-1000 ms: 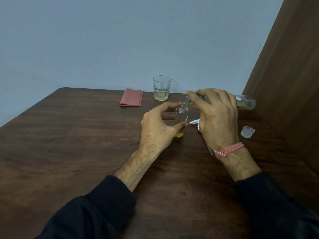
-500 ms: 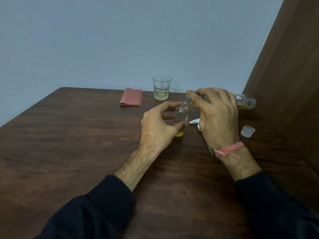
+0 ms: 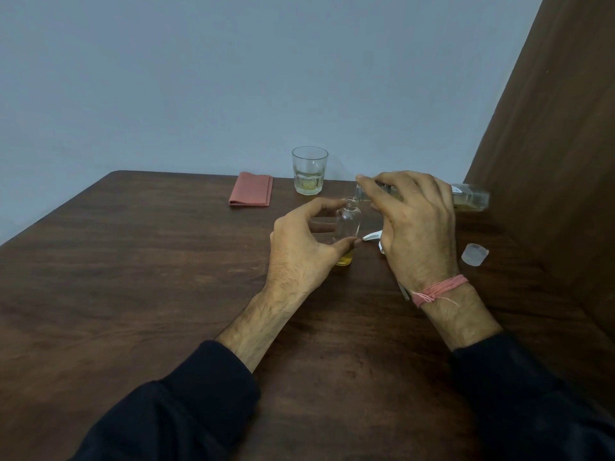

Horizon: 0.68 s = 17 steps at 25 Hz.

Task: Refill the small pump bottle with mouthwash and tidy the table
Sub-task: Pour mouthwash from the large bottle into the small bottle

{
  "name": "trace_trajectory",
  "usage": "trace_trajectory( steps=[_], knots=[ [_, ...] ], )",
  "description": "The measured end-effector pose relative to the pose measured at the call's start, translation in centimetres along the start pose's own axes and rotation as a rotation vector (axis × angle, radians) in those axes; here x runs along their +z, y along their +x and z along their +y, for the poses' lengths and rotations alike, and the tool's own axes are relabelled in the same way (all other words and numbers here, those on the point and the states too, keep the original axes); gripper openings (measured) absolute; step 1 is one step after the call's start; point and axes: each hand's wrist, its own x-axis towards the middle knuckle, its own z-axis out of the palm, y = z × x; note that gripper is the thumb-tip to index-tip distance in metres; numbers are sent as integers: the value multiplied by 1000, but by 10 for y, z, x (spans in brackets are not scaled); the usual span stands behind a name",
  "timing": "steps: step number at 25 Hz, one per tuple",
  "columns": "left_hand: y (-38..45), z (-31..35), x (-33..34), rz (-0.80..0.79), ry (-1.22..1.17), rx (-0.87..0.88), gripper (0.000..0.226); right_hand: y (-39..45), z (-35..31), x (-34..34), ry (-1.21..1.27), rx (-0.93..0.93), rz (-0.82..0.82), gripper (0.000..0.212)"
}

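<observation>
Two hands work mid-table: left hand steadies the upright small clear glass bottle; right hand grips the horizontal clear mouthwash bottle, mouth leftward.

The right hand hides most of the mouthwash bottle and the white pump head; the bottle's far end is blurred.
</observation>
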Motion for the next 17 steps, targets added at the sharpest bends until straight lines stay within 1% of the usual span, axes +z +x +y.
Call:
trace_trajectory(
  steps=[17],
  knots=[
    [0, 1, -1, -7, 1, -16, 65, -1, 1, 2, -10, 4, 1, 69]
  ],
)
